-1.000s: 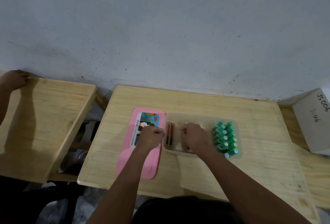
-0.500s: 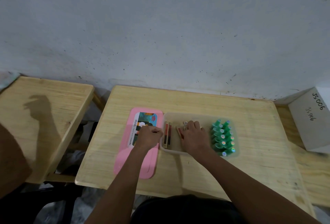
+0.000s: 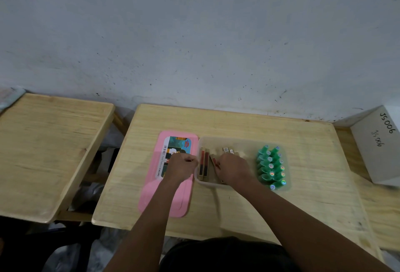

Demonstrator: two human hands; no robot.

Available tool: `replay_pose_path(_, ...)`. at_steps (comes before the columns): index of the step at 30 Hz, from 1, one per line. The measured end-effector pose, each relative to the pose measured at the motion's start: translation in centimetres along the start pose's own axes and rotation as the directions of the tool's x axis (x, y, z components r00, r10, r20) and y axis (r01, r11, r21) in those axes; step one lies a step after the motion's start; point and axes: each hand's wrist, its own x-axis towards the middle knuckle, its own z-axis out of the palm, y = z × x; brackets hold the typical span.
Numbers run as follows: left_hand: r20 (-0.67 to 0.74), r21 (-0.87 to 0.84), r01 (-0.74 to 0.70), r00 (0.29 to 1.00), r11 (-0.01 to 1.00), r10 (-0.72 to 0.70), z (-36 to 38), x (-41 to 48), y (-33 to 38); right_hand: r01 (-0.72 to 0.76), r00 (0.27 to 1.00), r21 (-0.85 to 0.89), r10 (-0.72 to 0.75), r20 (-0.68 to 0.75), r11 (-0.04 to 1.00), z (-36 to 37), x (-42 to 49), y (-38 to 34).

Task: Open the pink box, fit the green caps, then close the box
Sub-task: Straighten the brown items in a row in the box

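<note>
The pink box lid [image 3: 166,196] lies flat on the desk with its picture label facing up. Right of it stands the clear box base [image 3: 242,143], which holds several brown-red tubes [image 3: 204,164] on the left and a cluster of green caps [image 3: 270,166] on the right. My left hand [image 3: 180,168] is curled over the lid and grips the base's left rim. Inside the base my right hand [image 3: 232,168] has its fingers curled round a tube, covering the middle tubes. The caps are untouched, just right of that hand.
The box sits on a wooden desk [image 3: 303,196] against a grey wall. Another wooden desk [image 3: 43,152] stands at the left across a gap. A white block [image 3: 376,143] marked JS006 leans at the far right.
Another person's hand and arm on the left desk have gone from view. My right hand shifted a little among the tubes. My left hand stays at the base's rim.
</note>
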Motion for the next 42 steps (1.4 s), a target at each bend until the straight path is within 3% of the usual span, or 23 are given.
replay_pose_path(8,0.005,-0.002,0.001,1.0,1.0,-0.001,0.0,-0.1,0.1,-0.082,0.995,0.03,0.08,0.052,0.996,0.3,0.4,-1.4)
replay_pose_path(13,0.012,0.009,-0.005,1.0,1.0,0.005,-0.1,-0.1,0.0,-0.187,0.982,0.233,0.181,0.047,0.954,0.9,0.8,-1.2)
replay_pose_path(19,0.013,0.03,-0.018,1.0,0.999,0.018,-0.1,-0.3,0.3,-0.209,0.977,0.57,0.199,0.08,0.794,0.9,1.4,-1.6)
replay_pose_path(28,0.007,0.022,-0.007,1.0,1.0,0.007,-0.1,-0.3,0.1,-0.196,0.98,0.663,0.168,0.107,0.723,1.4,1.4,-2.0)
replay_pose_path(32,0.004,0.021,-0.01,1.0,1.0,0.01,0.0,-0.2,0.0,-0.229,0.968,0.601,0.245,0.056,0.766,0.4,0.8,-1.6)
replay_pose_path(34,-0.002,0.011,-0.009,1.0,1.0,0.009,0.0,-0.2,0.0,-0.246,0.948,0.521,0.314,-0.044,0.818,-0.6,0.2,-0.5)
replay_pose_path(37,-0.003,-0.001,-0.005,1.0,1.0,0.005,0.0,-0.2,0.1,-0.222,0.935,0.377,0.306,-0.18,0.899,-1.3,-0.4,1.4)
replay_pose_path(42,-0.011,0.006,-0.007,1.0,1.0,0.007,0.1,-0.2,0.0,-0.228,0.968,0.038,0.231,-0.098,0.973,0.3,-0.6,2.6)
